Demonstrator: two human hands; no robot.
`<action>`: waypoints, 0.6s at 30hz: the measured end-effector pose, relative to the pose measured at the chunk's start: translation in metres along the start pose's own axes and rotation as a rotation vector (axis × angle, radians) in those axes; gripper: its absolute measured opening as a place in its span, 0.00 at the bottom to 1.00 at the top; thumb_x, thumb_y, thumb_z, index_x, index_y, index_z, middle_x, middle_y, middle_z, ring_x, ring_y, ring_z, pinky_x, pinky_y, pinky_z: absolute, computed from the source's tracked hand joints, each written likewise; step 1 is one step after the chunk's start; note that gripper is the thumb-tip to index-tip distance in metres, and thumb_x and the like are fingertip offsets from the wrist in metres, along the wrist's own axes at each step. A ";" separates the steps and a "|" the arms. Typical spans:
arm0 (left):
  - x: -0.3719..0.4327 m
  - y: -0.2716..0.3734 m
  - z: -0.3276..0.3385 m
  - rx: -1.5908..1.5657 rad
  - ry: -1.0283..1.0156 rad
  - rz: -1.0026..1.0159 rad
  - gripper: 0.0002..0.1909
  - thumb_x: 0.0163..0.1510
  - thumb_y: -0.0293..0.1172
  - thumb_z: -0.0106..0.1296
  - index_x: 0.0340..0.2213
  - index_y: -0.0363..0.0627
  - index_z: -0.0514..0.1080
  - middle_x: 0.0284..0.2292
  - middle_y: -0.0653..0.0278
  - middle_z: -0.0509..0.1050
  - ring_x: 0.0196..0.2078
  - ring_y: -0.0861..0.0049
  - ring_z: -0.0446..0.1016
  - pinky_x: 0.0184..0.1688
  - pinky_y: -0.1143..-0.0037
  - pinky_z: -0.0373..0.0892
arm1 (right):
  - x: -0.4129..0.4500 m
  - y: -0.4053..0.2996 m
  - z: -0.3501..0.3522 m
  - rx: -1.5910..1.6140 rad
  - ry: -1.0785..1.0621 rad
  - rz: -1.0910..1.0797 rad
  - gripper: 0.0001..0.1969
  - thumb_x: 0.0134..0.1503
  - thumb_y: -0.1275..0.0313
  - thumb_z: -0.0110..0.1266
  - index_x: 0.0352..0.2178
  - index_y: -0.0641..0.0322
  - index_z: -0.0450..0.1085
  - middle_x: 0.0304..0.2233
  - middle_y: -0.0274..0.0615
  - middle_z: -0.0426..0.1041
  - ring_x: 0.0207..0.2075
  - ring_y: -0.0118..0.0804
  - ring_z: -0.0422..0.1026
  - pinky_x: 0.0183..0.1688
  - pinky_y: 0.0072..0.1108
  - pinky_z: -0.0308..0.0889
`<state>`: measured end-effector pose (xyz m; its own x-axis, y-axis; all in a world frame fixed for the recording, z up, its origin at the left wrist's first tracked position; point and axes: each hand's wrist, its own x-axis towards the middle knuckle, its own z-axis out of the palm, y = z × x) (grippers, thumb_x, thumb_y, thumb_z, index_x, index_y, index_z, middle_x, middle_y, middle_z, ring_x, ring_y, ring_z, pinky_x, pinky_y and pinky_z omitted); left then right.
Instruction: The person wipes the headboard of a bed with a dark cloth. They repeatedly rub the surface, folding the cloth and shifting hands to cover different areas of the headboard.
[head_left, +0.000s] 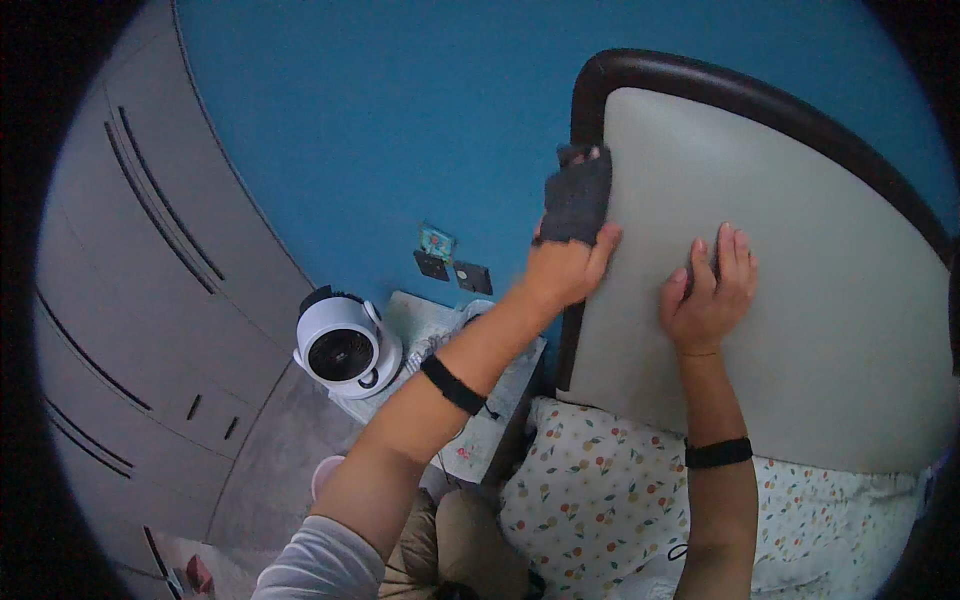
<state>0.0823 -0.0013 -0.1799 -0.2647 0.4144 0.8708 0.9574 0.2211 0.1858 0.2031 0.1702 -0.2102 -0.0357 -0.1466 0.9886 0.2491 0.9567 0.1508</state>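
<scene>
A dark grey cloth (577, 199) covers the back and fingers of my left hand (574, 247), which presses it against the dark frame of the headboard (589, 105) at its left side. The thumb lies near the edge of the pale padded panel (780, 187). Flat on that panel rests my right hand (709, 292), fingers spread, with no object in it. Both forearms wear black bands.
At the left, a white fan (341, 356) stands on a cloth-covered bedside table (480, 442). Wall sockets (472, 277) sit above it. A fruit-patterned pillow (592, 480) lies below the headboard. A grey wardrobe (165, 315) lines the far left.
</scene>
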 end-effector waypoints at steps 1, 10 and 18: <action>-0.017 0.003 0.000 -0.035 -0.036 -0.047 0.33 0.65 0.39 0.43 0.64 0.30 0.53 0.64 0.37 0.55 0.67 0.40 0.51 0.69 0.57 0.47 | 0.000 0.001 0.000 0.004 0.022 -0.004 0.18 0.63 0.65 0.42 0.53 0.53 0.67 0.59 0.49 0.68 0.61 0.49 0.65 0.64 0.42 0.55; 0.043 -0.002 0.000 -0.272 0.183 -0.091 0.27 0.68 0.42 0.37 0.59 0.32 0.62 0.59 0.41 0.64 0.62 0.45 0.60 0.65 0.60 0.53 | -0.003 0.005 0.005 0.030 -0.041 0.001 0.21 0.59 0.65 0.46 0.54 0.53 0.66 0.61 0.51 0.65 0.62 0.52 0.63 0.63 0.45 0.55; 0.073 0.008 -0.009 -0.548 0.186 -0.108 0.29 0.70 0.49 0.35 0.55 0.33 0.66 0.52 0.47 0.72 0.55 0.56 0.69 0.61 0.69 0.60 | -0.001 0.001 0.002 0.037 -0.030 0.006 0.22 0.58 0.67 0.46 0.55 0.54 0.65 0.61 0.52 0.65 0.62 0.54 0.63 0.63 0.46 0.55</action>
<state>0.0713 0.0227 -0.1104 -0.3867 0.2421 0.8898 0.8594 -0.2554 0.4430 0.2014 0.1714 -0.2113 -0.0635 -0.1339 0.9890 0.2139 0.9661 0.1446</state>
